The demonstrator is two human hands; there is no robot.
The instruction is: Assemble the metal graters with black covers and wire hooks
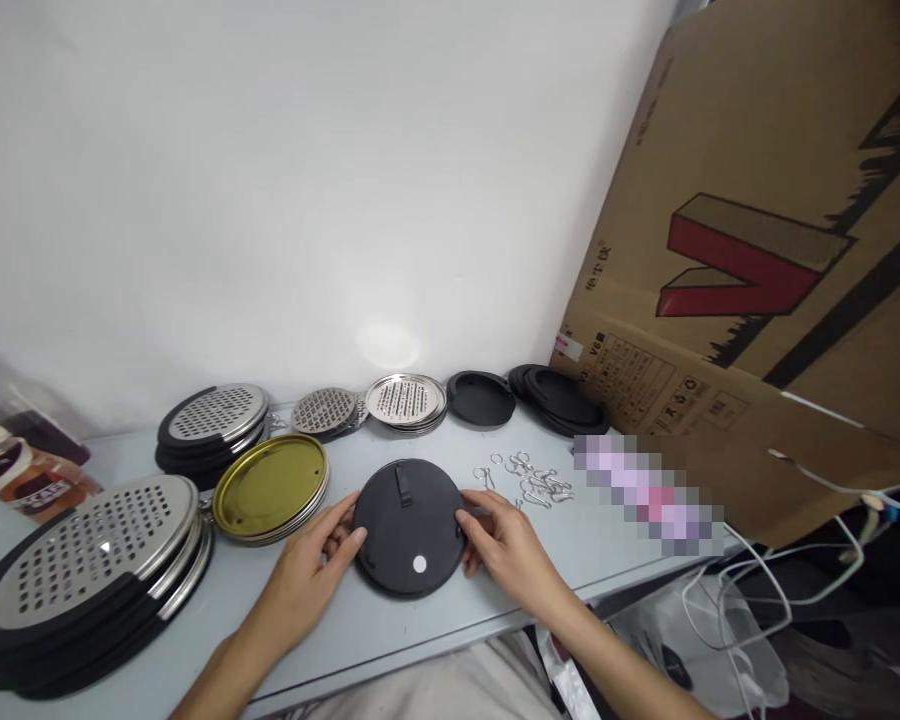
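While the round black disc (405, 530) is held near the front of the table (367, 632), its edges are gripped by the half-curled fingers of the left hand (307, 562) and the right hand (508, 545). A small tab (403, 486) and a white dot (419, 564) are seen on its dull, smooth face. Shiny bent wire hooks (546, 487) are left loose nearby, so the work seems partly done. Silvery holed plates (94, 550) and flat gold plates (274, 487) are piled leftward.

A grey table (345, 620) bears stacked discs (94, 555) and metal hooks (541, 488).
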